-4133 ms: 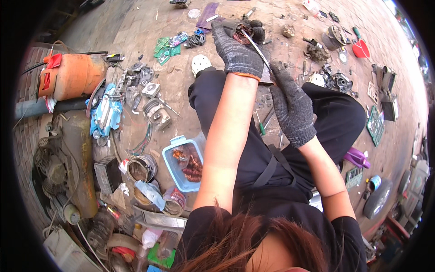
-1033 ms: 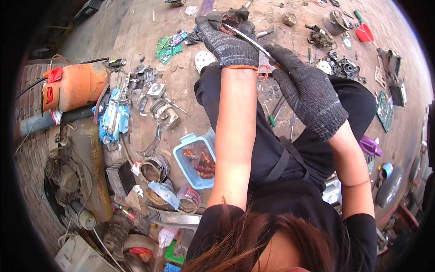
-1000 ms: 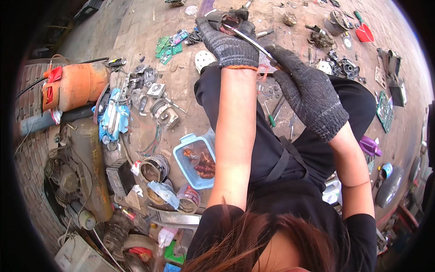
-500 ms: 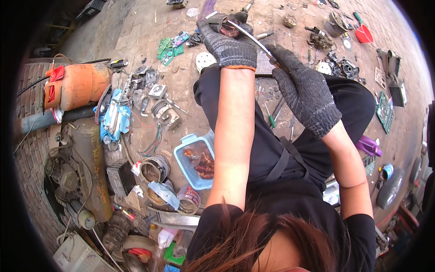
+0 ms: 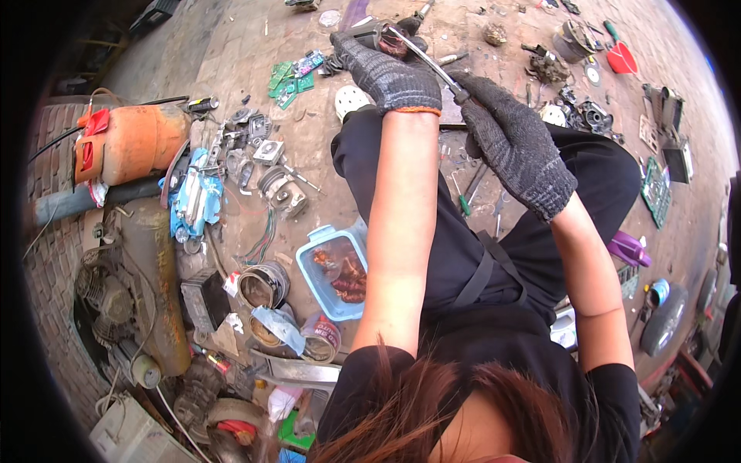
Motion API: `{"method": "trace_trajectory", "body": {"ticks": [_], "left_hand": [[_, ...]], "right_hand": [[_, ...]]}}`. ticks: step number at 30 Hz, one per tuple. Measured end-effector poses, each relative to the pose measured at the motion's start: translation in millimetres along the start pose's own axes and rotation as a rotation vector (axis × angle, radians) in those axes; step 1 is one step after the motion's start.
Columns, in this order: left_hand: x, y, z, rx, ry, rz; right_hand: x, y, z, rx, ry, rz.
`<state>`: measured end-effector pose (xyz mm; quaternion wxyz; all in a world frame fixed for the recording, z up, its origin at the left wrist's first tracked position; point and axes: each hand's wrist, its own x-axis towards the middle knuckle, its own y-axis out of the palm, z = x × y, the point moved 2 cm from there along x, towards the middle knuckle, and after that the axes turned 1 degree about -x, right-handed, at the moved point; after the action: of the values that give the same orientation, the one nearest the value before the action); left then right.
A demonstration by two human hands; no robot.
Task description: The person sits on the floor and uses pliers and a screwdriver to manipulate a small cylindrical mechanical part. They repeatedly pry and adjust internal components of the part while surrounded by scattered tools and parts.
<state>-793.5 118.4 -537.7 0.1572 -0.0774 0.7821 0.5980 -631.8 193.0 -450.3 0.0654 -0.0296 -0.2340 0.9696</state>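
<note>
Both my hands wear dark grey knitted gloves. At the top centre my left hand [image 5: 394, 81] is wrapped round a cylindrical metal motor part [image 5: 372, 35] with reddish copper windings showing at its open end. My right hand [image 5: 511, 143] is closed round the handle of a screwdriver-like tool; most of the handle is hidden in the glove. Its long metal shaft [image 5: 428, 62] slants up and left, with the tip at the windings. Whether the tip touches them I cannot tell. Beneath, a blue plastic basket [image 5: 307, 266] holds reddish copper coils [image 5: 343, 274].
An orange gas cylinder [image 5: 143, 147] lies at the left, near scattered metal parts and green circuit boards [image 5: 287, 85]. Open cans [image 5: 264, 285] stand beside the basket. A green-handled screwdriver [image 5: 463, 202] lies between my legs. A bucket [image 5: 573, 42] and a red scoop [image 5: 620, 58] are at the far right.
My right hand and the tool have shifted slightly up and left. The motor part in my left hand has turned a little, and that wrist has moved slightly right.
</note>
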Motion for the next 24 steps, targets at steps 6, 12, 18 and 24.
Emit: {"method": "trace_trajectory", "body": {"ticks": [6,12,18,24], "left_hand": [[-14.1,17.0,-5.7,0.036,0.124,-0.075],[-6.1,11.1,-1.2,0.033,0.075,-0.225],[-5.6,8.2,0.2,0.065,0.181,-0.14],[5.3,1.6,2.5,0.21,0.172,-0.067]], "right_hand": [[0.0,27.1,-16.7,-0.369,-0.146,-0.235],[-2.1,29.3,-8.2,-0.72,0.009,-0.217],[-4.0,22.2,-1.3,-0.495,-0.087,-0.2],[0.2,-11.8,-6.3,-0.185,-0.2,-0.099]]}}
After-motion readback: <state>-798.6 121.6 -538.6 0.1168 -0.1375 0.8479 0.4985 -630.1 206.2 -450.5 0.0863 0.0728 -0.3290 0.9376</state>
